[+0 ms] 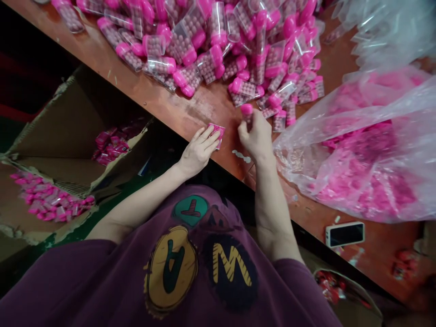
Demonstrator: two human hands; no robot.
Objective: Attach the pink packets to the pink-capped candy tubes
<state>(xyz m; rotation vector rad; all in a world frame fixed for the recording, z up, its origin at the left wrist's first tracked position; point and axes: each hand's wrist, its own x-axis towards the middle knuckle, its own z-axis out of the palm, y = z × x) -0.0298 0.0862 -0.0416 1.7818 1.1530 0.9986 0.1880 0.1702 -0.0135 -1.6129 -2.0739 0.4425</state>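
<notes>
My left hand (199, 150) lies with outstretched fingers over a small flat pink printed packet (218, 135) near the table's front edge; part of the packet is hidden under the fingers. To the right, my right hand (257, 134) is closed around a small clear container with a pink cap (246, 109). Its cap sticks up above the fingers, and most of its body is hidden by the hand. Just beyond both hands spreads a big heap of clear containers (206, 66) with pink caps, filled with small pink balls.
A clear plastic bag (368, 154) of pink pieces lies at the right, with a phone (345, 234) below it. More translucent plastic (395, 34) is at the back right. Cardboard boxes (51, 127) holding pink items stand left of the table (163, 109). A bin (354, 290) holds red wrappers.
</notes>
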